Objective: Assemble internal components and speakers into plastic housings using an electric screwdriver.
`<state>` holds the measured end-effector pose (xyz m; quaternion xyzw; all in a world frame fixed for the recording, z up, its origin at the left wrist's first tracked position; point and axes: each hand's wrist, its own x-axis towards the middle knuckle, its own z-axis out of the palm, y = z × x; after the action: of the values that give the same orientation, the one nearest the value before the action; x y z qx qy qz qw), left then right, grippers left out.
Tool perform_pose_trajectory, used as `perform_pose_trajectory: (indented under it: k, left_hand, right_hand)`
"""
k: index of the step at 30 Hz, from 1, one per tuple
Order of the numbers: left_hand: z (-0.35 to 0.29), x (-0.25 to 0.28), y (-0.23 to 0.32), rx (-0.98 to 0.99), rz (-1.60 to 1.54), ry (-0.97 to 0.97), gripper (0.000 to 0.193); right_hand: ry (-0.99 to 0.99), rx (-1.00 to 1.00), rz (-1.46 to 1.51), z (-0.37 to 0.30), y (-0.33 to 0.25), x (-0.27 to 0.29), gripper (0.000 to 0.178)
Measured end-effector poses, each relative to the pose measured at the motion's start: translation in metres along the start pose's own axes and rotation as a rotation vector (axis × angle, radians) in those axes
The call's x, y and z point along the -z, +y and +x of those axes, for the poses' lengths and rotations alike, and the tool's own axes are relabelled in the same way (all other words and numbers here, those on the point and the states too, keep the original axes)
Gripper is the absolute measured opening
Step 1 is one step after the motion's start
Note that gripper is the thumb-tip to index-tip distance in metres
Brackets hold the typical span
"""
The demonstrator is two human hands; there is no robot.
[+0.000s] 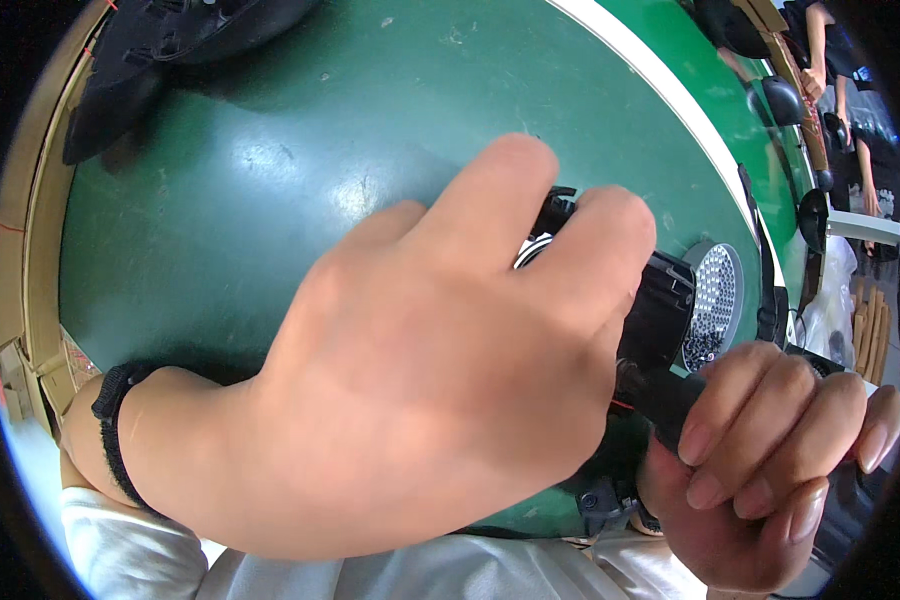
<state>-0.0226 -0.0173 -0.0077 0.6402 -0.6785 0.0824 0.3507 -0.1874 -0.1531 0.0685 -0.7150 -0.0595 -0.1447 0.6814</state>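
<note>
My left hand (440,350) fills the middle, back upward, its fingers curled over a black plastic part (660,310) with ribbed edges. Much of that part is hidden under the palm; a black and white striped bit (533,250) shows between two fingers. At the lower right, my right hand (760,460) has its fingers wrapped round a black cylindrical piece (667,403), whose end meets the black part's near side. I cannot tell whether this is a tool or belongs to the part. A black band (117,430) circles my left wrist.
Just beyond the part stands a round grey dish (722,285) with many holes and small dark screws. Large black plastic shells (185,40) lie at the upper left of the green tabletop (220,220). A black bracket (598,500) is near my lap. Other people (850,110) work at the far right.
</note>
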Motion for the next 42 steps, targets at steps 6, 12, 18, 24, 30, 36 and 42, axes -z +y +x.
perform_pose_trajectory:
  k: [6, 12, 18, 24, 30, 36, 42]
  left_hand:
    - [0.002, 0.006, 0.005, -0.004, 0.035, -0.017, 0.040]
    - [0.006, 0.019, 0.001, 0.171, 0.004, -0.296, 0.053]
    - [0.007, 0.022, 0.008, 0.120, -0.116, -0.320, 0.065]
    - [0.004, 0.025, -0.003, 0.100, -0.337, -0.310, 0.068]
    - [0.002, 0.031, -0.028, 0.117, -0.435, -0.368, 0.075]
    - [-0.002, 0.035, -0.041, 0.249, -0.651, -0.255, 0.089]
    - [-0.012, 0.024, -0.061, 0.348, -0.589, 0.137, 0.078]
  right_hand:
    - [0.584, 0.310, -0.117, 0.005, 0.033, -0.045, 0.034]
    - [0.510, 0.200, -0.197, 0.010, 0.039, -0.034, 0.036]
    - [0.665, 0.554, -0.216, -0.025, -0.020, -0.003, 0.049]
    - [1.282, 0.449, -1.569, -0.065, -0.039, -0.021, 0.072]
    - [0.295, -0.212, -0.848, -0.038, 0.036, -0.027, 0.096]
    - [0.346, -0.280, -0.710, -0.015, 0.041, -0.026, 0.094]
    - [0.637, -0.384, -0.421, 0.016, 0.052, -0.008, 0.080]
